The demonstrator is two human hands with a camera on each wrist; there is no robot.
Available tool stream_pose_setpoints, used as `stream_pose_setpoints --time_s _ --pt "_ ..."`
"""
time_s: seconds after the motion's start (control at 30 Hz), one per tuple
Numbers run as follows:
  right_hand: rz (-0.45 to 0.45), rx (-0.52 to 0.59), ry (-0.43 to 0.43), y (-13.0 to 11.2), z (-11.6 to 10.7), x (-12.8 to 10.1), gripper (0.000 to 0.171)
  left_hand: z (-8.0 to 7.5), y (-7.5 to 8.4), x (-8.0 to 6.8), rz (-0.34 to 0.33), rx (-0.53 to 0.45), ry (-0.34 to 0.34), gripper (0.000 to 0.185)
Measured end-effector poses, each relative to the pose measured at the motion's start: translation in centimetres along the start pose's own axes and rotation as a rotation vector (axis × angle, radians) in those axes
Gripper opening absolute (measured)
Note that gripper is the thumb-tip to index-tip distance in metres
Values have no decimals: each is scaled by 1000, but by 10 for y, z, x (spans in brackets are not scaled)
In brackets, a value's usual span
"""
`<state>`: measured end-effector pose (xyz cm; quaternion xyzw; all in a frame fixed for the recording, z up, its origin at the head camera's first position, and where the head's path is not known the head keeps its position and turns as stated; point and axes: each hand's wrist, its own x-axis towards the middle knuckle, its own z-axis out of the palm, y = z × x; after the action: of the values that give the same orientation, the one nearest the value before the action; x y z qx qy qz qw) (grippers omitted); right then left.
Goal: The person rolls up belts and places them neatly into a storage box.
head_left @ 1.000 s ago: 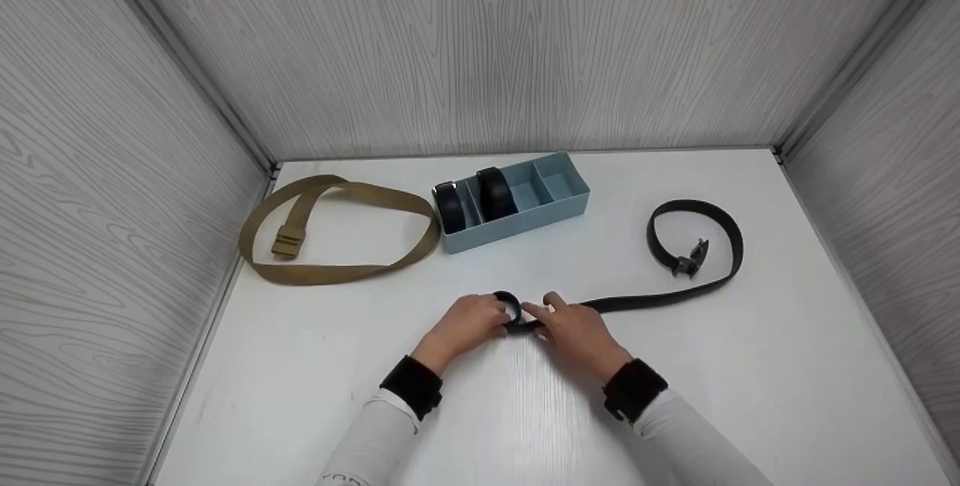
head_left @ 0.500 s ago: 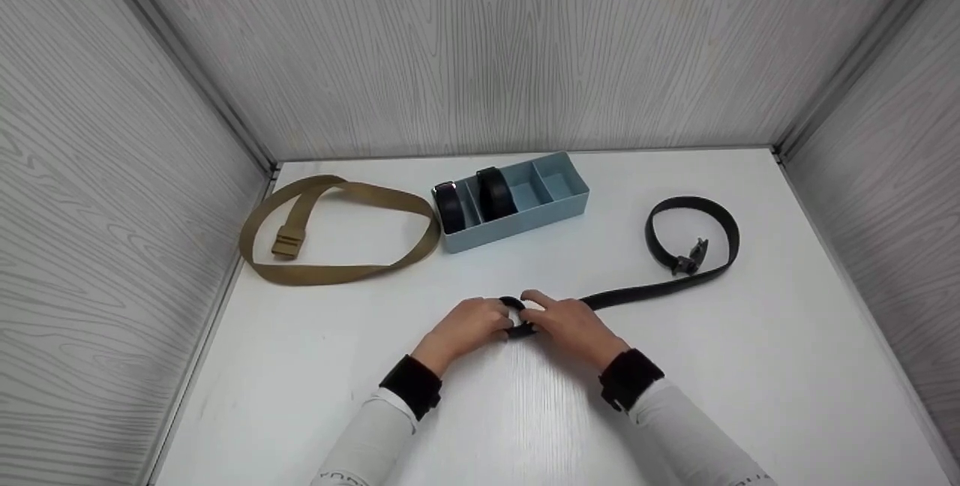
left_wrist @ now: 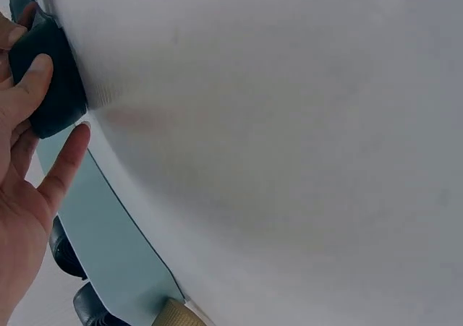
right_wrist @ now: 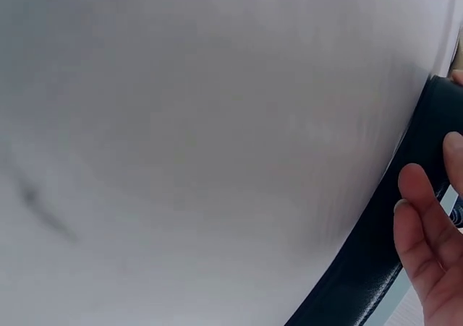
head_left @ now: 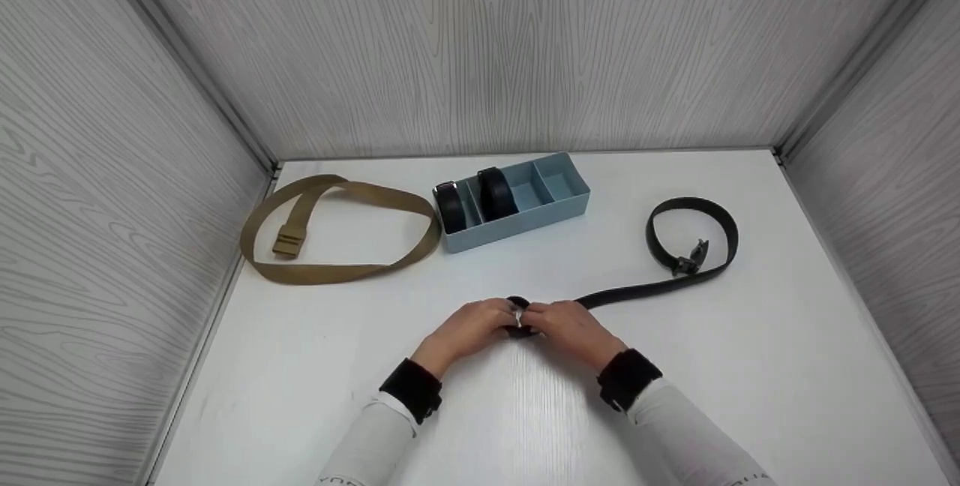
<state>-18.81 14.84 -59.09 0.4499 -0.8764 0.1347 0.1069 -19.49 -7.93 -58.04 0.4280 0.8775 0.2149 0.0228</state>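
A black belt (head_left: 660,285) lies across the white table (head_left: 750,366), and its near end is wound into a small roll (head_left: 519,317) at the centre. My left hand (head_left: 476,327) grips the roll from the left, fingers curled round it (left_wrist: 51,87). My right hand (head_left: 570,328) pinches it from the right, where the strap (right_wrist: 376,261) leaves the roll. The rest of the belt runs right to a loop with the buckle (head_left: 690,256). The hands hide most of the roll.
A light blue divided tray (head_left: 559,205) stands behind the hands with two rolled dark belts (head_left: 472,201) in its left compartments. A tan webbing belt (head_left: 337,272) lies looped at the back left. Grey panel walls close in three sides.
My hands have drawn together over the roll, the right one moving left. The strap's loose length and its far loop have slid slightly left.
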Motion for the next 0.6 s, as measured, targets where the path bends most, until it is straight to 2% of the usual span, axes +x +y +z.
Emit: stream_pose_setpoints --time_s 0.1,0.23,0.3,0.37,0.43,0.5,0.6 --pt "24 -11 17 -3 1 0 12 -6 3 2 -112 -110 68 19" --pt "29 -73 83 -11 4 1 9 -10 8 8 -355 -106 186 16" --pt "29 -100 112 -15 7 2 8 -8 10 13 -478 -94 195 21" --pt "28 -113 125 -18 9 2 7 -5 12 18 -578 -101 162 24" --pt "29 -117 117 -19 11 2 6 -2 14 23 -629 -123 131 20" --pt "31 -94 94 -19 10 2 6 0 15 27 -649 -121 106 10" --pt "29 -51 70 -14 6 -1 12 2 14 32 -619 -75 87 12"
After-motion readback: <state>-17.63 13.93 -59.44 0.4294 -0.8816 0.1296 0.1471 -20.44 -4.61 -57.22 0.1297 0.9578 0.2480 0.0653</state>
